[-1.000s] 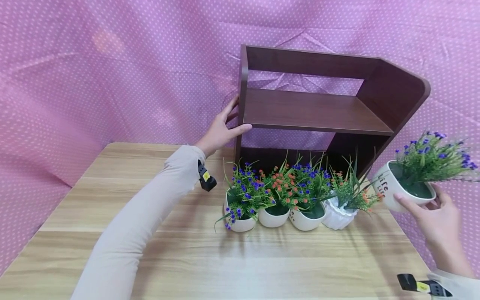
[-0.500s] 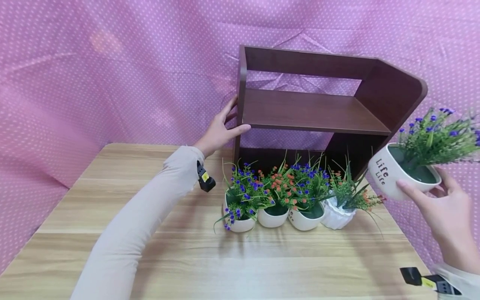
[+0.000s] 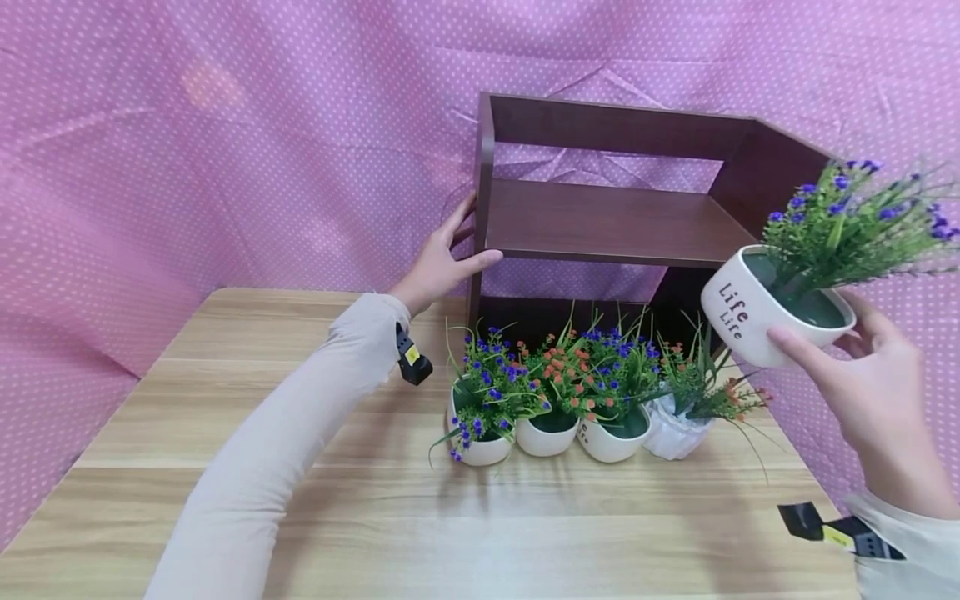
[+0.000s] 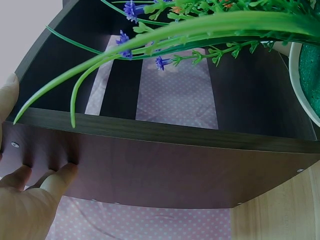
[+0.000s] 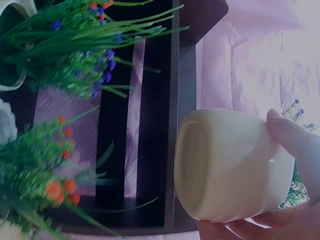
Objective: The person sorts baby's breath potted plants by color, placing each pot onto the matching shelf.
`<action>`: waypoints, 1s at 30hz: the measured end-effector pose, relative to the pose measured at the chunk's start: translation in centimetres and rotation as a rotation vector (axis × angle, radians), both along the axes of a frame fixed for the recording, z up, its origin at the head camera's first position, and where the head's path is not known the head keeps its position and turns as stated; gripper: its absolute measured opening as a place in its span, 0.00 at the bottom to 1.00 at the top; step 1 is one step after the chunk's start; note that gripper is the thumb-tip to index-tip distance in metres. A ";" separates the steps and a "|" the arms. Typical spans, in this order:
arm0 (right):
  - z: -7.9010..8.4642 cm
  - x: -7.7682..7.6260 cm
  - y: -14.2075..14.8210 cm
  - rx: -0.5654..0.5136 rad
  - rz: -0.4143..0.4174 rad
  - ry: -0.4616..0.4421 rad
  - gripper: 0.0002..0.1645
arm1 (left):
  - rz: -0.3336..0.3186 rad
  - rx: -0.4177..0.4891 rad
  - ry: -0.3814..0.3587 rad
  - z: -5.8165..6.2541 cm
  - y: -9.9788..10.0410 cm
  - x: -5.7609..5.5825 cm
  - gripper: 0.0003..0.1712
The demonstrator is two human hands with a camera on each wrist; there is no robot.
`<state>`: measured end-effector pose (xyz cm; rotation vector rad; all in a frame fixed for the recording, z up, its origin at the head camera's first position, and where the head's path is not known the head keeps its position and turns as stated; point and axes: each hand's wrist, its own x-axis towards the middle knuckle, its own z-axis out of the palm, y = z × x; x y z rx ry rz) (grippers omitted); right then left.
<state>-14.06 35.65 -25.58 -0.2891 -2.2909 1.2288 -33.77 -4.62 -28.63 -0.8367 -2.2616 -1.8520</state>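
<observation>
My right hand (image 3: pixel 873 383) grips a white pot (image 3: pixel 772 312) lettered "Life", planted with artificial purple flowers. It is raised and tilted in front of the brown wooden shelf's right end. In the right wrist view the pot's base (image 5: pixel 195 167) shows, thumb on one side and fingers on the other. My left hand (image 3: pixel 441 258) holds the left side panel (image 4: pixel 150 165) of the brown wooden shelf (image 3: pixel 615 221), thumb over the front edge and fingertips against the outer face. Purple-flowered (image 3: pixel 483 450), orange-flowered (image 3: pixel 547 437) and another purple-flowered pot (image 3: pixel 615 442) line up before it.
A ruffled white pot (image 3: pixel 675 429) with orange flowers ends the row on the right. Everything in the row stands on a wood-grain table (image 3: pixel 450 542). Pink dotted cloth (image 3: pixel 262 167) hangs behind and down the sides. The shelf has an upper board (image 3: pixel 607 218) and a lower space.
My right hand has lifted the purple-flowered pot and carried it left, so it now overlaps the shelf's right panel. The left hand has stayed on the shelf.
</observation>
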 end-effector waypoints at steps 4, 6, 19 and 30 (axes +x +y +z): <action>0.9 -0.8 -1.4 0.011 0.023 0.001 0.45 | -0.001 0.003 -0.006 0.0 0.0 0.0 0.50; 1.4 -1.2 -2.2 0.014 0.036 0.003 0.46 | -0.001 0.003 -0.010 0.0 0.0 0.0 0.50; 3.3 -4.7 -6.9 0.040 0.113 0.126 0.42 | 0.008 0.001 -0.002 0.0 0.0 0.1 0.50; 4.3 -8.4 -11.0 -0.025 0.163 0.164 0.46 | 0.009 -0.001 -0.009 0.0 -0.1 0.0 0.50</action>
